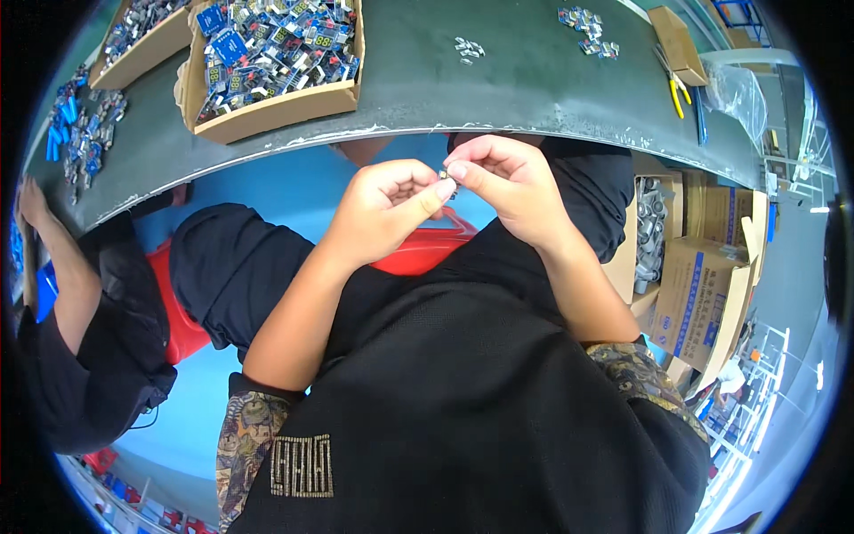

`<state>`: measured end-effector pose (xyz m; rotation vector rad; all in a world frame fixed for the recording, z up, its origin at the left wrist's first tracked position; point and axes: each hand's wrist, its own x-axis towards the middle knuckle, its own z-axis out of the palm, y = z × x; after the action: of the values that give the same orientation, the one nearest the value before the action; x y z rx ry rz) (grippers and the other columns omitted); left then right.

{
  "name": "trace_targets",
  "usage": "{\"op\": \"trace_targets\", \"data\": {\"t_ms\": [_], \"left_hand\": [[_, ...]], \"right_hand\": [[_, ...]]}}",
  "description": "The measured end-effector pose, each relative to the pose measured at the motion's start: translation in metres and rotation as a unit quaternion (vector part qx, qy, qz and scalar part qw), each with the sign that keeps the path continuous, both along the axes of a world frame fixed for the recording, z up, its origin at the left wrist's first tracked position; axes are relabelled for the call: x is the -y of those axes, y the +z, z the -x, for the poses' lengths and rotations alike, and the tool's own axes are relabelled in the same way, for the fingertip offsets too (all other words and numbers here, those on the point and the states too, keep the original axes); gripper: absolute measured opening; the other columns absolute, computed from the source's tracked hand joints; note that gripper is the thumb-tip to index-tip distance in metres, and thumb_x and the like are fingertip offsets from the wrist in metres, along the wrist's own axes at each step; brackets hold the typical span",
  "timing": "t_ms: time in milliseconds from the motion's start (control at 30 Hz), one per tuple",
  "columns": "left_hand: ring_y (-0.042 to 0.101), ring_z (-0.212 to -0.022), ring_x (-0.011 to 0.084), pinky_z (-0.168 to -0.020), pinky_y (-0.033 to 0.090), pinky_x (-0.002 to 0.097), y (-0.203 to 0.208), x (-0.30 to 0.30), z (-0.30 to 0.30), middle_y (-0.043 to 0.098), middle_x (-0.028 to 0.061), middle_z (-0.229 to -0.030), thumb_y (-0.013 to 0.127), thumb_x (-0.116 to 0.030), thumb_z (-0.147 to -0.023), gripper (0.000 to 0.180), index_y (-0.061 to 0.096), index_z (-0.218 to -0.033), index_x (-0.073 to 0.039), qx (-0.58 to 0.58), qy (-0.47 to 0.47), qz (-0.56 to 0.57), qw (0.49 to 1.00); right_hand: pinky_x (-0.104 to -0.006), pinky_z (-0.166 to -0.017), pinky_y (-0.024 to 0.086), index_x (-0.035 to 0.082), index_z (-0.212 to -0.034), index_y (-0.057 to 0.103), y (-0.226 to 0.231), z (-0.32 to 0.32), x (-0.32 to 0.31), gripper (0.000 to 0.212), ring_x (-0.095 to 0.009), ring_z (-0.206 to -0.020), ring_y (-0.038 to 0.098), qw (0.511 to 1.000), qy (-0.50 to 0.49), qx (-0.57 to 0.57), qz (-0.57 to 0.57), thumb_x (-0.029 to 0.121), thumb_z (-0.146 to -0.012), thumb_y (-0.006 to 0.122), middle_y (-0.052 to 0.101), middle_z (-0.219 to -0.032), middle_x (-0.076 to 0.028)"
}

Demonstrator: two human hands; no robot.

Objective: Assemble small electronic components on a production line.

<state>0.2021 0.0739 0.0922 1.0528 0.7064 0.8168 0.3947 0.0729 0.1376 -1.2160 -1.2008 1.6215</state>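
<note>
Just off the table's front edge, above my lap, both hands meet at a small part [452, 188] with a metallic glint and dark bits; fingers cover most of it, so its exact kind is hidden. My left hand [391, 200] is closed, pinching the part between thumb and fingers. From the other side my right hand [507, 182] is closed too, its thumb and forefinger pressed together at the part's upper end. Whatever those right fingertips grip is too small to name. Beyond the hands, small silvery pieces [469, 50] lie on the dark green table [418, 93].
A cardboard tray [267, 118] of small circuit boards with digit displays stands at the left. Boards [590, 34] and yellow-handled pliers [678, 93] lie at the right. Boxes [703, 298], one with grey parts [651, 227], stand below. A co-worker's arm [67, 258] is at far left.
</note>
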Motion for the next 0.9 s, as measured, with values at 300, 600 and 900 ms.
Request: {"op": "trace_targets", "data": {"t_ms": [300,600,900], "left_hand": [[0.062,-0.074,0.0096,-0.067,0.050,0.0242,0.006,-0.002,-0.010,0.066,0.0048,-0.080,0.058,-0.016,-0.096,0.018,0.062,-0.095,0.001,0.041,0.065,0.010,0.997],[0.062,-0.074,0.0069,-0.068,0.050,0.0226,-0.006,-0.008,-0.018,0.067,0.0043,-0.079,0.059,-0.015,-0.095,0.019,0.062,-0.088,0.001,-0.032,0.056,-0.039,0.997],[0.054,-0.067,0.0051,-0.062,0.044,0.0229,-0.012,-0.007,-0.016,0.061,0.0008,-0.072,0.056,-0.017,-0.096,0.023,0.057,-0.080,-0.001,-0.061,0.011,-0.075,0.995]], "right_hand": [[-0.0233,-0.059,0.048,0.001,-0.087,0.061,-0.009,-0.007,0.008,0.019,-0.009,-0.069,0.059,0.998,0.035,0.052,0.003,0.015,-0.097,0.052,0.063,-0.080,-0.004],[-0.0202,-0.052,0.044,0.003,-0.082,0.060,-0.015,-0.009,0.008,0.019,-0.006,-0.060,0.055,0.998,0.045,0.049,0.015,0.014,-0.095,0.051,0.062,-0.074,-0.002],[-0.0203,-0.055,0.043,0.004,-0.079,0.058,-0.033,-0.009,0.010,0.018,-0.005,-0.063,0.054,1.000,-0.012,-0.006,-0.004,0.011,-0.094,0.051,0.061,-0.074,-0.001]]}}
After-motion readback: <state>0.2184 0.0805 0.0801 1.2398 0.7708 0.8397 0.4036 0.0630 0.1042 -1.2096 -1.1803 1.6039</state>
